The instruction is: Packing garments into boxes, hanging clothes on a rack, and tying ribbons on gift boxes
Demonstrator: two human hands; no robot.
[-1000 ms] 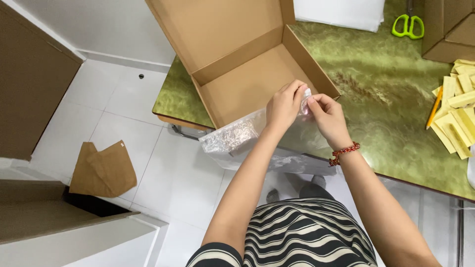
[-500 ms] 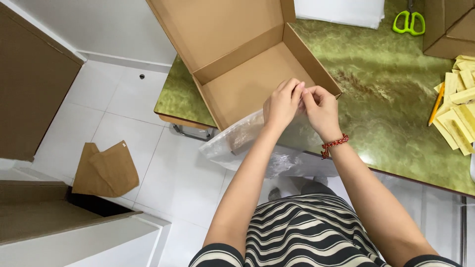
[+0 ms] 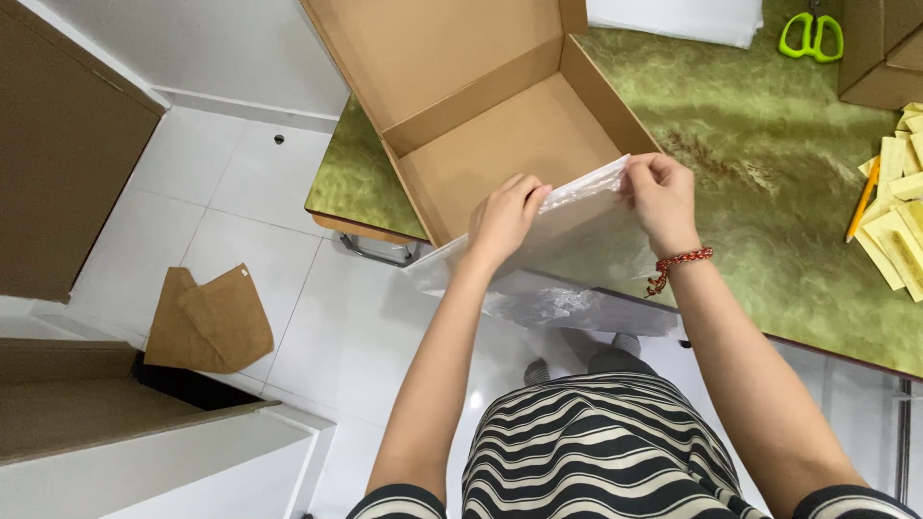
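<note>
A green marbled table (image 3: 769,192) fills the upper right of the view, its near edge running down towards the person, with white floor tiles (image 3: 240,221) beyond its left corner. On the table's left end sits a large open cardboard box (image 3: 500,144), its lid flap raised behind it and its inside bare. A brown cupboard door (image 3: 67,154) stands at the far left, and a second brown panel (image 3: 96,404) lies lower left above a white ledge. The person's striped top (image 3: 596,452) shows at the bottom. In front of the box, at the table's near edge, hangs a clear plastic bag (image 3: 567,259), partly over the box's front wall and drooping below the tabletop; something flat and pale seems to lie inside it, though what it is cannot be told. The left hand (image 3: 505,216) pinches the bag's upper edge near its left side, fingers curled tight on the film. The right hand (image 3: 661,197) grips the same edge at its right end, thumb and fingers closed on the plastic, so the bag's mouth is stretched between the two hands. A red beaded bracelet (image 3: 681,261) circles the right wrist. A folded brown paper piece (image 3: 207,322) lies on the floor to the left. Yellow slips (image 3: 899,221) are heaped at the table's right edge with an orange pencil (image 3: 862,200) beside them, and green-handled scissors (image 3: 812,37) rest at the top
</note>
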